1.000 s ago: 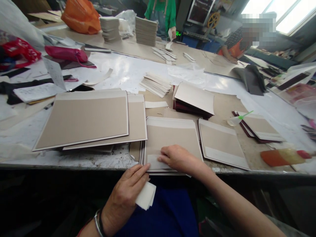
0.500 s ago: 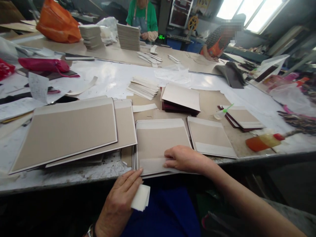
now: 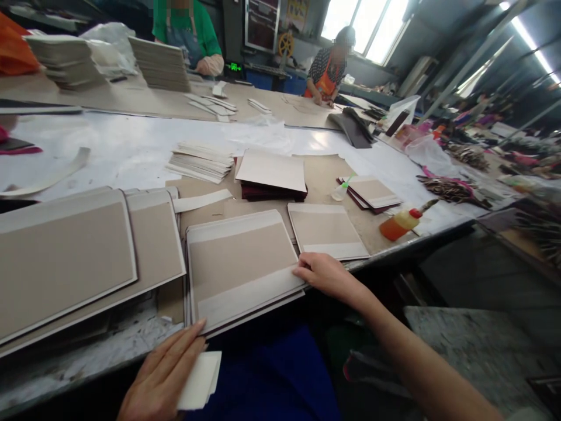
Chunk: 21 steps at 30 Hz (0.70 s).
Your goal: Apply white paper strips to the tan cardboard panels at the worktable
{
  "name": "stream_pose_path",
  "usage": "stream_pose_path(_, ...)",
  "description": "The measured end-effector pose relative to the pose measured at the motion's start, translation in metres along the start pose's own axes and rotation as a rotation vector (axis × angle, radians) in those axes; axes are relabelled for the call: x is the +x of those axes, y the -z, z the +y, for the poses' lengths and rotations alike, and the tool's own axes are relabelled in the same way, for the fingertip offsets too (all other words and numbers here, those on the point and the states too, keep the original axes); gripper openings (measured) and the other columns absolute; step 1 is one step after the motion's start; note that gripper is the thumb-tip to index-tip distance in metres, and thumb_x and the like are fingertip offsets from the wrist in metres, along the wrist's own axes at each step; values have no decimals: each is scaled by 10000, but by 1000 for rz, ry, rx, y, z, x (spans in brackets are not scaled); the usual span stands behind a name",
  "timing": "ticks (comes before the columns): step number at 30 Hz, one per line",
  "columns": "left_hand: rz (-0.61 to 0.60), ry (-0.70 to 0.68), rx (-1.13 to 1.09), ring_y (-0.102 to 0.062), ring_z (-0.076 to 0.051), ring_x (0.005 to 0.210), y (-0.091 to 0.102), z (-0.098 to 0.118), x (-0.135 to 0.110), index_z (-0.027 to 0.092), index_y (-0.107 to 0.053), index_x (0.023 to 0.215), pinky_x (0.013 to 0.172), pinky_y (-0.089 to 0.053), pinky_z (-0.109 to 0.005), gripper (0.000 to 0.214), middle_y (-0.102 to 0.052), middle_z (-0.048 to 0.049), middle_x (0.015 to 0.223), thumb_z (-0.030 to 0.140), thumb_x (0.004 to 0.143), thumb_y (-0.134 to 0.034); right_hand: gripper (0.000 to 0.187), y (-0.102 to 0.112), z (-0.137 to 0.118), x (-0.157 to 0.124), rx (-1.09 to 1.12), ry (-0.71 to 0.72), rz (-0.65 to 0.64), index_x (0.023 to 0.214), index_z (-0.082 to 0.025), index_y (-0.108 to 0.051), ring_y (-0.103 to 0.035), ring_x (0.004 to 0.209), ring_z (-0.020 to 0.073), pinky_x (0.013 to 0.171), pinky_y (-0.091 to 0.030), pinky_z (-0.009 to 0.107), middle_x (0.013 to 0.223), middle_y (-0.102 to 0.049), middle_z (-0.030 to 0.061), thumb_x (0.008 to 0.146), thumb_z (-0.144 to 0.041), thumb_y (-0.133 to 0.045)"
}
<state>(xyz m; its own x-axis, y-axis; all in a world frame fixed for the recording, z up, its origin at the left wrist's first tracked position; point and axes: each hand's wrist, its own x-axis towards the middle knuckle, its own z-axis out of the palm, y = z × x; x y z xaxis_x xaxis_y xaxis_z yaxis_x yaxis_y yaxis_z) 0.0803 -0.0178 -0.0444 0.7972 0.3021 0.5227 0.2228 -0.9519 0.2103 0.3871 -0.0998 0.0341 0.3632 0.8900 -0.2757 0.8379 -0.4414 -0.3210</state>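
Note:
A beige panel with white borders [image 3: 245, 245] lies on top of a small stack at the table's front edge, directly before me. Along its near side runs a pale white strip [image 3: 249, 292]. My right hand [image 3: 326, 276] has its fingers closed at the right end of this strip, by the panel's edge. My left hand [image 3: 164, 368] rests its fingertips on the panel's near left corner. Under those fingers it holds a small bundle of white paper strips [image 3: 199, 380], which hangs below the table edge.
Larger beige panels [image 3: 65, 257] overlap at left; another panel [image 3: 328, 228] lies at right. Beyond are a pile of white strips [image 3: 201, 161], maroon-backed boards [image 3: 272, 172], a small glue bottle [image 3: 339, 192] and an orange-liquid bottle [image 3: 398, 225]. Two people work across the table.
My right hand has slid along the strip to the panel's right edge. The strip now lies flat across the near side. The view has turned right; my left hand stays at the corner.

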Motion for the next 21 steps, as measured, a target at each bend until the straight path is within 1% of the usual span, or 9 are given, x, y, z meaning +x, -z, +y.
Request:
stream_pose_path(4,-6,-40,28,-469,-249,1095,-1,-2,-1,54,-568,1037,981,-309,-343,285,-530,-168,1176,176,841,-401,181,1,0,-1,-70,-1,9,738,-199,-552,-525,696,152,562,-263,238,750,-604,12,815,-350,-489)
stream_pose_path(7,-22,-48,27,-465,-253,1093,-1,-4,-3,64,-559,1050,970,-315,-346,293,-529,-166,1175,198,829,-420,173,-2,1,-2,-81,-3,13,759,-202,-554,-536,715,162,577,-267,248,775,-613,18,821,-351,-490)
stream_pose_path(14,-39,-10,15,-464,-256,1106,0,-1,-4,84,-553,1066,975,-320,-356,297,-537,-156,1177,211,822,-441,149,-9,4,-2,-122,53,34,806,-205,-538,-551,757,161,620,-302,255,842,-614,16,844,-341,-493)
stream_pose_path(21,-56,38,28,-461,-235,1118,1,4,-2,105,-540,1095,980,-328,-339,297,-527,-133,1208,204,838,-428,133,-11,2,-6,-201,87,57,837,-200,-531,-564,743,158,605,-316,252,852,-608,18,852,-330,-508)
